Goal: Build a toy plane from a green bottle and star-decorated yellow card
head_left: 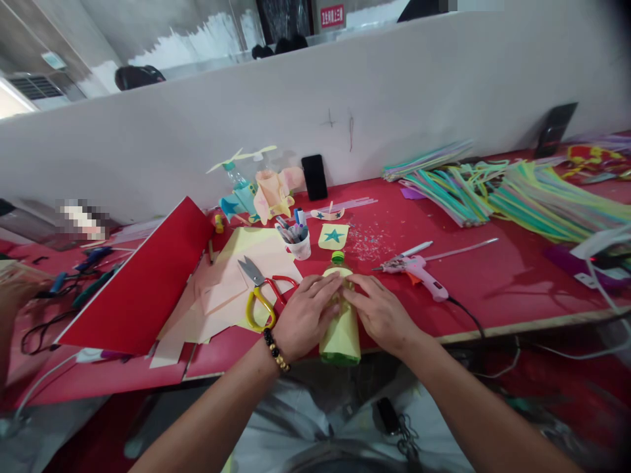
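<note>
Holding a green plastic bottle wrapped in pale yellow paper point(340, 338) between them, the left hand point(310, 312) and the right hand point(384, 315) have their fingers bent against its upper part, just below the bright green cap. The bottle is at the front edge of the red table point(473, 276), near its middle; whether it stands or leans back is hard to tell from this angle. A black-and-gold beaded bracelet point(275, 350) circles the left wrist. Left of the hands, yellow-and-red-handled metal scissors point(259, 280) lie on pale pink and yellow paper sheets point(214, 295), and beyond these a large flat red board point(148, 295) stands tilted. Right of the hands rests a pink glue gun point(424, 276) with a black cord. Farther in, a white cup of pens point(299, 248) stands beside a pale yellow paper piece with a teal star point(331, 236). Toward the back edge are a bottle dressed in blue paper point(240, 205), a bottle dressed in peach paper point(269, 197), an upright black phone point(314, 177) and, rightward, bundles of pastel strips point(444, 197). Behind rises a pale grey partition point(246, 118).
</note>
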A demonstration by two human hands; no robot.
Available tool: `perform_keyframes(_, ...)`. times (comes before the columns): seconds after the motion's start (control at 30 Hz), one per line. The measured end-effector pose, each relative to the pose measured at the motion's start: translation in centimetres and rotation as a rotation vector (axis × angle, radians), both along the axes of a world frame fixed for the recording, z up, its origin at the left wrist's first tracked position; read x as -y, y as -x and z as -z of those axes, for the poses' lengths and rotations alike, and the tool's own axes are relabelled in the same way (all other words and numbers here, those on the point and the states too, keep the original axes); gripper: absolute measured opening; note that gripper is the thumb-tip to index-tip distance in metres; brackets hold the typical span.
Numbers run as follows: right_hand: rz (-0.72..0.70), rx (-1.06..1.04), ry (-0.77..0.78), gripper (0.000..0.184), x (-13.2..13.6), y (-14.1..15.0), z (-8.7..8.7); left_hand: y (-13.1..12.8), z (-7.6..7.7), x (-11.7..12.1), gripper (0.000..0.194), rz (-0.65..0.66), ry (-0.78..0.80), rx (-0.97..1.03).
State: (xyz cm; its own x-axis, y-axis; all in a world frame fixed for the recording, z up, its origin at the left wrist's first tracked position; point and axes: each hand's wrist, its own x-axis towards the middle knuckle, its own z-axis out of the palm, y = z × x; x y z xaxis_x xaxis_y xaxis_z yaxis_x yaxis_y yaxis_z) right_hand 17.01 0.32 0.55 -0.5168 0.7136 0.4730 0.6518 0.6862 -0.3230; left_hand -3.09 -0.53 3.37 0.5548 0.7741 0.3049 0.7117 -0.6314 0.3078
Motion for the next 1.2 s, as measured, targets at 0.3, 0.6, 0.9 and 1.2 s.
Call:
perform_keyframes(0.3, -0.007, 0.012, -0.006, 0.042, 0.04, 0.02, -0.08, 0.06, -0.21, -0.33, 0.041, -0.036, 0.050, 0.050)
perform_keyframes(0.6, -0.001, 0.003, -0.008, 0.041, -0.05, -0.01, -0.07, -0.04, -0.58, -0.50, 0.037, -0.028, 0.074, 0.070)
perform_keyframes(0.9, 0.007, 0.018, 0.012, 0.039, 0.00, 0.18, -0.45, -0.07, -0.56, -0.41, 0.035, -0.038, 0.063, 0.072)
perform_keyframes(1.2, -0.033, -0.063, 0.025, 0.041, -0.10, -0.19, -0.31, 0.12, -0.87, -0.69, 0.041, 0.009, 0.095, 0.108)
